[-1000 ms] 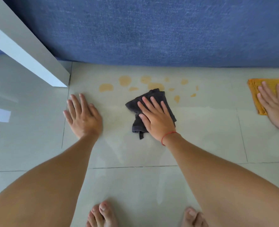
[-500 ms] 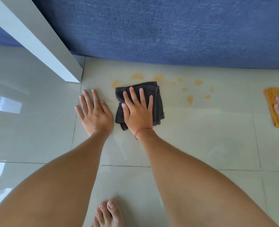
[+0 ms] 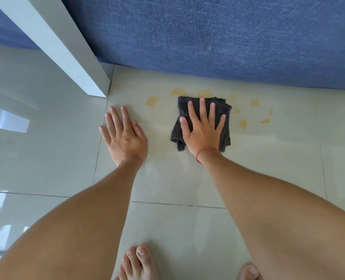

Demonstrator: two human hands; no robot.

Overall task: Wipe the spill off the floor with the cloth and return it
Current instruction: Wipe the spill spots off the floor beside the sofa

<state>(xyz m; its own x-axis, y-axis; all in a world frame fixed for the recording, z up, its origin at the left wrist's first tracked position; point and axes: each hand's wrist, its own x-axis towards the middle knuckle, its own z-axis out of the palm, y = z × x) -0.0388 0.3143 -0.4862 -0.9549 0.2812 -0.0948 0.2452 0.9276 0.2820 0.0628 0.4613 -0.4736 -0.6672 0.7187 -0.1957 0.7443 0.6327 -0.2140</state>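
A dark grey folded cloth (image 3: 222,108) lies on the pale tiled floor (image 3: 268,158), over the middle of a spill of yellow-orange spots. My right hand (image 3: 203,132) presses flat on the cloth with its fingers spread; a red string circles the wrist. One spot (image 3: 152,101) shows to the cloth's left, two peek out above its far edge, and several more spots (image 3: 243,124) lie to its right. My left hand (image 3: 125,136) rests flat and empty on the floor, left of the cloth.
A blue fabric sofa front (image 3: 208,37) runs along the far side of the spill. A white slanted furniture panel (image 3: 66,49) meets the floor at the far left. My bare feet (image 3: 139,261) stand at the bottom edge.
My right hand has slid the cloth to the right, away from my left hand, uncovering the leftmost spot. The other person's hand and orange cloth at the right have left the view.
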